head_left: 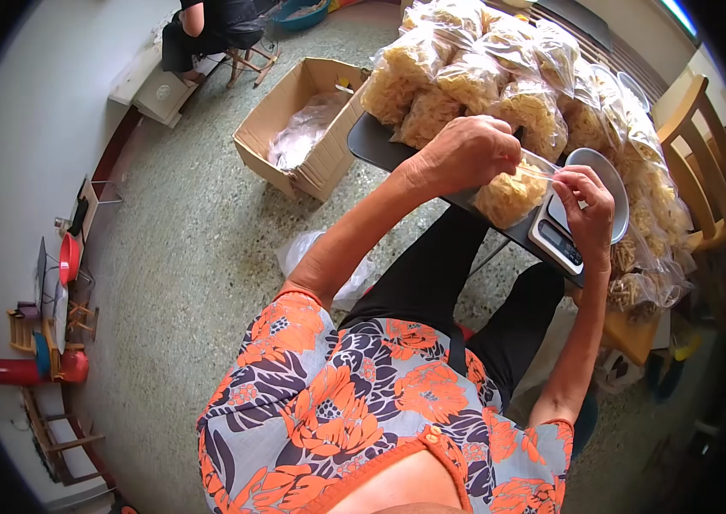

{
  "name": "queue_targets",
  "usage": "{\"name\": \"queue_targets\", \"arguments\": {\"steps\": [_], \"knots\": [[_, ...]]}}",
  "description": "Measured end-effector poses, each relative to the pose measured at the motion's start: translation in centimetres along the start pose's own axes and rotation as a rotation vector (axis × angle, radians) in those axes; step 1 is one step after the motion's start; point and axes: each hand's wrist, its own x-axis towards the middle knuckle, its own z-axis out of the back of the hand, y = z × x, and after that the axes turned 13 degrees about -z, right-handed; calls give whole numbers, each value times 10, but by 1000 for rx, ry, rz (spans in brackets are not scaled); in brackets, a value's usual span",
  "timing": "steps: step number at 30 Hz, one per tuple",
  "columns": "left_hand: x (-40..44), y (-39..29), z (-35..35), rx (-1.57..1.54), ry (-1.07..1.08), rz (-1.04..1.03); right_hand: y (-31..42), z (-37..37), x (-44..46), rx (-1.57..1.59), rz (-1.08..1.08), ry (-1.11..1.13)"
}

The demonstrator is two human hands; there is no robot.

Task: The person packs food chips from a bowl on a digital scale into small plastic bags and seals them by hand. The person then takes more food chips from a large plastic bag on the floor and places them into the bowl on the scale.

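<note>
Both hands are raised over a small dark table (373, 147). My left hand (476, 154) has its fingers closed on one side of the mouth of a clear plastic bag (513, 197). The bag's other side is pinched by my right hand (583, 204). Pale yellow, dried-looking pieces fill the bag, which is near the table's front edge. Just right of it, a small scale (557, 244) with a dark display lies below my right hand. A round metal bowl (609, 184) is partly hidden behind that hand.
Many filled bags (474, 73) are piled at the back and right of the table. An open cardboard box (329, 163) with plastic inside stands on the floor to the left. A wooden chair (699, 146) is at right. Another person (209, 34) sits at the top left.
</note>
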Motion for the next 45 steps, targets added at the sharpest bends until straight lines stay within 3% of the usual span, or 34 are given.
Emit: {"name": "queue_targets", "arguments": {"steps": [5,7,15,21,24,29,37,40,45], "knots": [[4,-12,-6,26,17,62,2,-1,-3,36,-20,-7],[8,-12,-9,140,-6,-14,1,-3,-5,37,2,-16],[11,-20,-22,122,-143,-134,3,-7,-14,80,21,-24],[-1,-22,-13,86,-378,15,-8,-11,-17,139,-33,-79],[-21,-21,-18,89,-352,154,-11,-18,-15,193,-2,-92],[-48,-23,-51,-158,-244,410,-21,-21,-23,273,-21,-83],[-59,-22,-87,-449,-203,486,-14,-28,-22,458,-59,-44],[-55,-33,-82,-587,-112,622,-10,-35,-21,611,-43,-63],[-62,-37,-91,-462,-64,514,17,-46,-38,603,-39,-199]]}}
